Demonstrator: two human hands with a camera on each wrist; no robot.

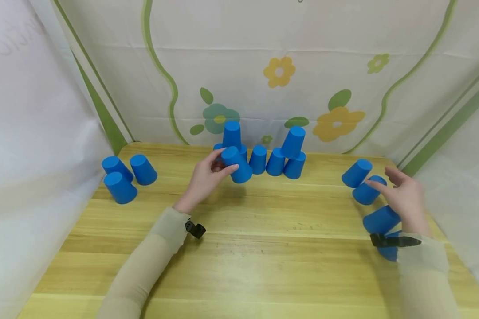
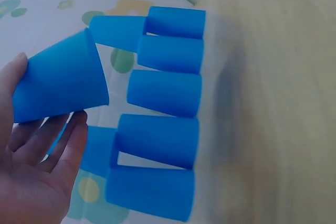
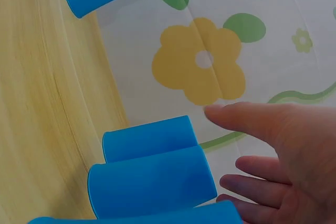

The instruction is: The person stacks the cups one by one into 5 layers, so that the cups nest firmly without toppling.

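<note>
My left hand [image 1: 209,175] grips an upside-down blue cup [image 1: 237,165], thumb on one side and fingers on the other. The cup is tilted and held above the table, before the back row; the left wrist view also shows this held cup [image 2: 60,80]. Behind it one cup [image 1: 232,134] stands on two partly hidden cups. A middle cup [image 1: 257,160] stands alone, and another cup [image 1: 293,141] sits on two cups to its right. My right hand [image 1: 408,199] hovers beside the right-hand cups [image 3: 152,182], thumb and fingers spread, holding nothing.
Three upside-down cups [image 1: 120,188] stand close together at the left of the wooden table [image 1: 263,266]. Several cups line the right side, the nearest cup [image 1: 388,252] partly hidden by the right wrist strap. A flowered cloth [image 1: 231,66] hangs right behind the back row.
</note>
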